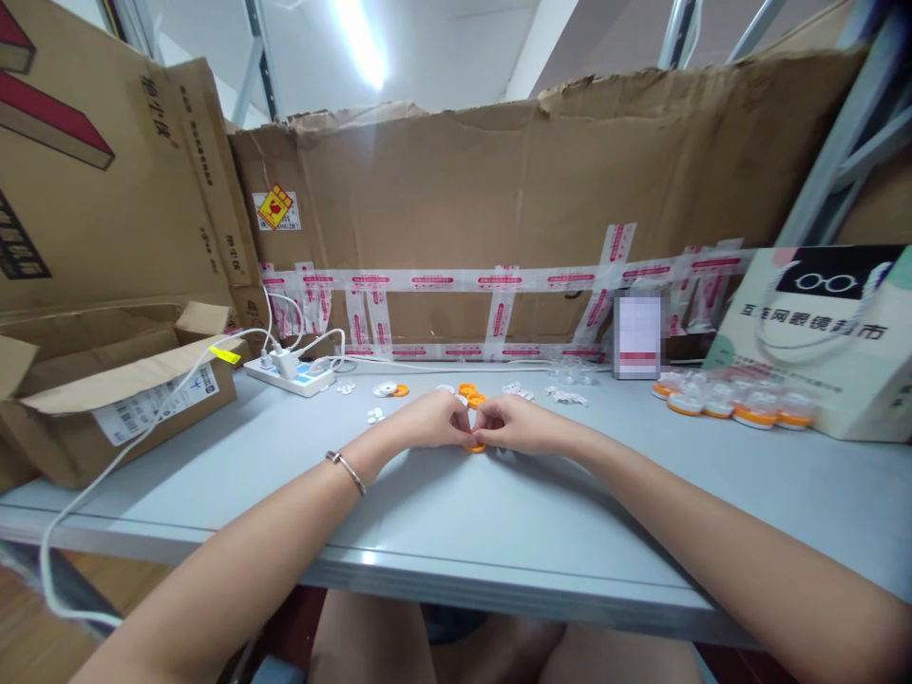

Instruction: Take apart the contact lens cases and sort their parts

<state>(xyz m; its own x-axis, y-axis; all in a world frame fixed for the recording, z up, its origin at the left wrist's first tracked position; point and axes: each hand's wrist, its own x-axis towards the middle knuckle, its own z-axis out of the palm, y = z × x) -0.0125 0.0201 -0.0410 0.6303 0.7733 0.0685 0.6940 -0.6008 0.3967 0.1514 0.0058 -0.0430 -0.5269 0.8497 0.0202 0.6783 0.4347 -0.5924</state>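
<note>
My left hand and my right hand meet knuckle to knuckle over the grey table. Both are curled, fingers pressed together on a small orange ring part that shows just below them. A thin bracelet circles my left wrist. Behind the hands lie two more orange rings and an orange-and-white piece. Small white parts are scattered to the left, and clear small pieces to the right.
A row of clear bagged orange-rimmed parts lies at the right beside a printed paper bag. A white power strip with cables sits at the back left. An open cardboard box stands left. A taped cardboard wall closes the back.
</note>
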